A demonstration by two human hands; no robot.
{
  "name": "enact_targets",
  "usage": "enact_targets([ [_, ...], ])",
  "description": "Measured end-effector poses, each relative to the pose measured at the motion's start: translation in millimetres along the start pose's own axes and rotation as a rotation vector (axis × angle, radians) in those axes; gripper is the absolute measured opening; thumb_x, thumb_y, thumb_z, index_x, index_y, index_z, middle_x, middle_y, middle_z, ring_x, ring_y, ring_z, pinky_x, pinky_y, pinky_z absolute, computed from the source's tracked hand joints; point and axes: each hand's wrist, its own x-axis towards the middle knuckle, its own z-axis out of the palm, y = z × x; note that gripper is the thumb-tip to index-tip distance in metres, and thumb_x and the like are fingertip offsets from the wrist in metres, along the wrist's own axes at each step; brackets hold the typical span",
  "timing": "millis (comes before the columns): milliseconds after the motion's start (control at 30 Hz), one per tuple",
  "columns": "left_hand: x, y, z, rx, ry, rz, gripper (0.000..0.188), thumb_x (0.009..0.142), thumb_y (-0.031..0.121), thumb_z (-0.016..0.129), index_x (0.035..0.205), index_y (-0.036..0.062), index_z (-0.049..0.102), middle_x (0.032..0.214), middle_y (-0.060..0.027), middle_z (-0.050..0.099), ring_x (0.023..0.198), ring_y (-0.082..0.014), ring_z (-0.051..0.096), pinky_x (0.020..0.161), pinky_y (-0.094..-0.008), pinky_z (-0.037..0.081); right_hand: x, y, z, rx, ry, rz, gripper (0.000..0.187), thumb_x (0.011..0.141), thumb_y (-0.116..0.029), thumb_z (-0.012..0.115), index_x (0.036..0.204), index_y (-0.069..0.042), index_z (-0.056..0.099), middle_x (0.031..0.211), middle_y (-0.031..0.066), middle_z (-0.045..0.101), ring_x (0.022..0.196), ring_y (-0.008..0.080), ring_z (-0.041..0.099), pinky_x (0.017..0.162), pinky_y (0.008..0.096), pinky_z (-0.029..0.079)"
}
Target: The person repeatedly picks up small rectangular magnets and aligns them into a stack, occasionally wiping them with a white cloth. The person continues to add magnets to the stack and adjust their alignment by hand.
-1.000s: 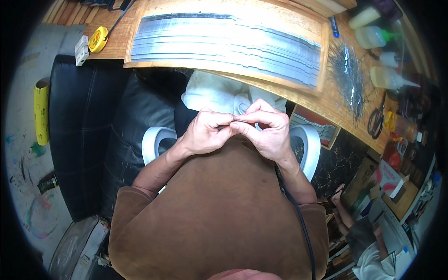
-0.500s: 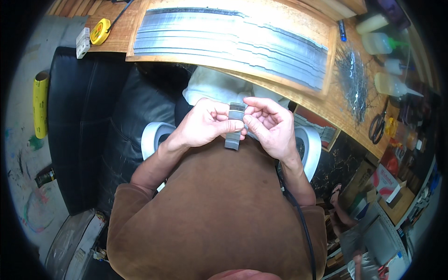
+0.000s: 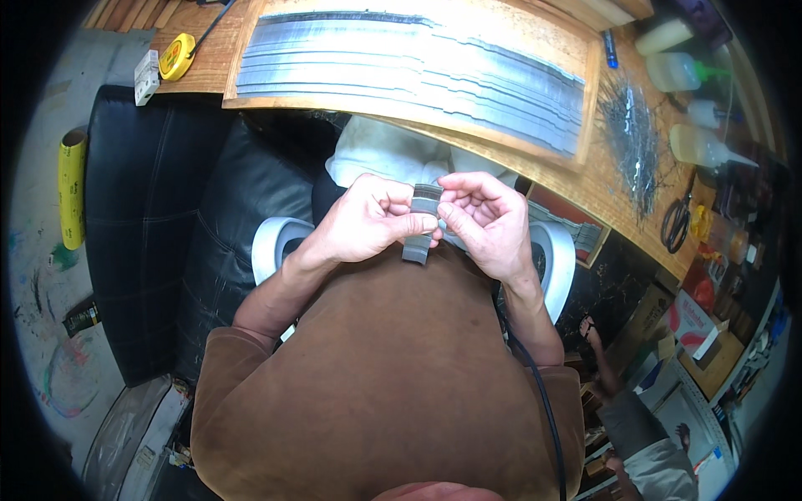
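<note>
You hold a short grey strip (image 3: 422, 224) upright in front of your chest, pinched between both hands. Your left hand (image 3: 368, 219) is closed on it from the left, thumb laid across its face and fingers curled behind, likely to keep it steady. Your right hand (image 3: 484, 219) grips its right edge with thumb and fingertips, the other fingers loosely bent above. Holding it this close, just over your brown shirt (image 3: 393, 376), probably lets you see the strip's surface well; its lower end hangs free below your thumbs.

Ahead of you, a wooden board (image 3: 418, 67) on the bench (image 3: 601, 179) carries a row of long grey strips (image 3: 401, 63) laid flat side by side, within reach but well apart from your hands. To the right lie a bundle of thin wires (image 3: 631, 138), scissors (image 3: 675, 219) and 2 squeeze bottles (image 3: 693, 108). A yellow tape measure (image 3: 176, 57) sits at the bench's left end. A white cloth (image 3: 393, 159) lies just beyond your hands, and a black seat (image 3: 159, 225) spreads to your left.
</note>
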Motion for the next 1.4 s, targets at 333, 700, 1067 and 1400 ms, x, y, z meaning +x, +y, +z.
enact_targets([
  [333,26.6,-5.1,18.9,0.466,0.069,0.365,0.015,0.095,0.000,0.077,0.108,-0.0043,0.078,0.094,-0.0090,0.079,0.083,-0.0117,0.071,0.074,-0.0260,0.056,-3.0,-23.2,-9.7,-0.471,0.111,-0.238,0.019,0.088,0.000,0.082,0.107,-0.004,0.083,0.090,0.0049,0.069,0.079,0.0113,0.065,0.066,0.0256,0.050],
  [700,84.2,47.1,29.5,0.807,0.057,0.925,0.031,0.086,-0.008,0.071,0.112,0.0080,0.078,0.083,-0.0126,0.072,0.070,-0.0269,0.069,0.067,-0.0337,0.054,22.9,-81.5,-33.5,-0.754,0.135,-0.677,0.025,0.080,0.002,0.087,0.103,-0.006,0.084,0.087,0.0043,0.064,0.079,0.0159,0.062,0.067,0.0296,0.050],
  [1067,60.0,50.0,35.9,0.646,-0.093,0.653,0.016,0.094,0.001,0.075,0.108,0.0041,0.081,0.078,-0.0103,0.075,0.068,-0.0112,0.067,0.070,-0.0272,0.055,-1.3,-76.2,-13.8,-0.633,0.221,-0.525,0.016,0.082,0.006,0.083,0.096,-0.001,0.081,0.085,0.0048,0.062,0.074,0.0134,0.061,0.064,0.0300,0.049],
  [1400,85.2,1.1,3.4,-0.068,-0.223,-0.231,0.015,0.099,0.013,0.075,0.107,0.0012,0.079,0.096,-0.0079,0.081,0.083,-0.0135,0.077,0.063,-0.0226,0.058,3.7,28.3,-39.9,0.258,0.259,0.169,0.021,0.104,-0.015,0.072,0.113,0.004,0.074,0.078,0.0001,0.069,0.061,0.0025,0.061,0.055,0.0167,0.049],
])
